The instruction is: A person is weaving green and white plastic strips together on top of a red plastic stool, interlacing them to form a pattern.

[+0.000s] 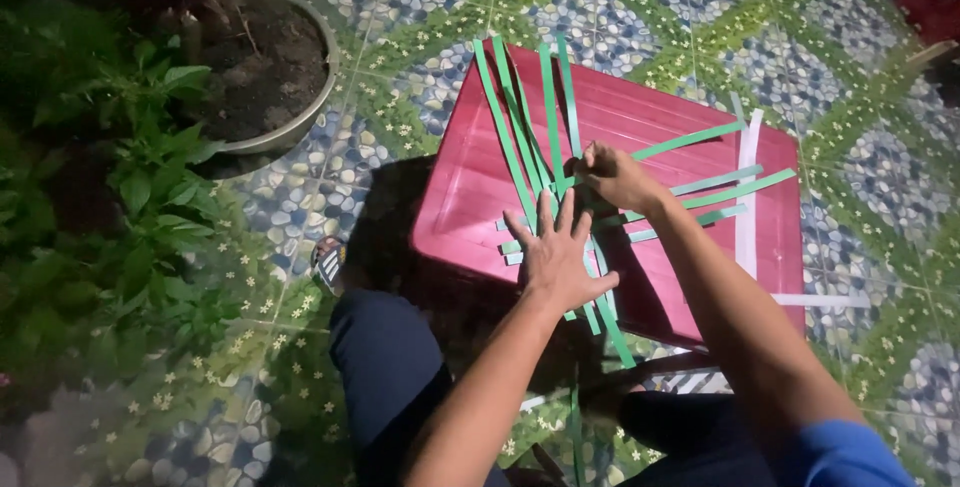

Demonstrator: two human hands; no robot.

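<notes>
**Green strips crossed on the red surface**

A soil-filled pot (270, 67) sits far left. Your left hand (556, 257) lies flat, fingers spread, pressing the green strips (520, 127) onto the red surface (470, 187). Your right hand (612, 177) pinches one strip just beyond. White strips (748, 187) lie rightmost.

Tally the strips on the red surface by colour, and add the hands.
Green strips: about 9, overlaps hide some
White strips: 2
Hands: 2, left hand pressed flat on the strips, right hand pinching one
Total: about 13
</notes>
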